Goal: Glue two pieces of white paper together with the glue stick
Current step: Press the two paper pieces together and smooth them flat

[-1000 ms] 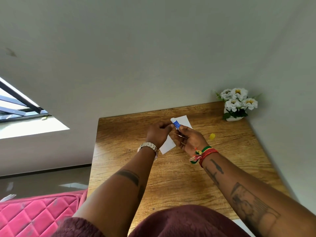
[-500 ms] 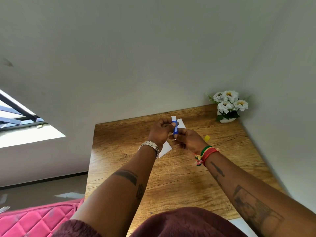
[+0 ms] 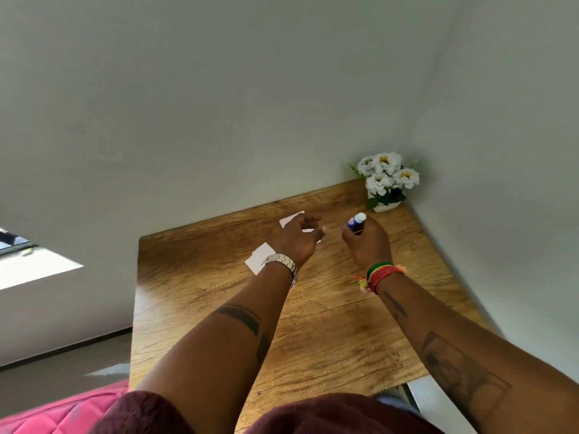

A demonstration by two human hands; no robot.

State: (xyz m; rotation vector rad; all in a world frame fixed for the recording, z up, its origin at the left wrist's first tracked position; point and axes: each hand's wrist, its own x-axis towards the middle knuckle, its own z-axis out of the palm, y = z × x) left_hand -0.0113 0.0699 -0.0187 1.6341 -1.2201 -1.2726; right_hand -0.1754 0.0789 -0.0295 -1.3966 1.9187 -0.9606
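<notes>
1. The glue stick (image 3: 356,223) sits in your right hand (image 3: 368,242), its white tip pointing up and away from you, above the far right part of the wooden table (image 3: 313,324).
2. Your right hand is closed around the blue barrel of the stick.
3. The white paper (image 3: 261,261) lies flat on the table under your left hand (image 3: 300,239); one corner shows beside your wrist and another (image 3: 291,218) past your fingers. You cannot tell whether this is one sheet or two.
4. Your left hand is loose, fingers curled and spread, grasping nothing, hovering over the paper.
5. A pot of white flowers (image 3: 386,180) stands in the far right corner, near the glue stick.
</notes>
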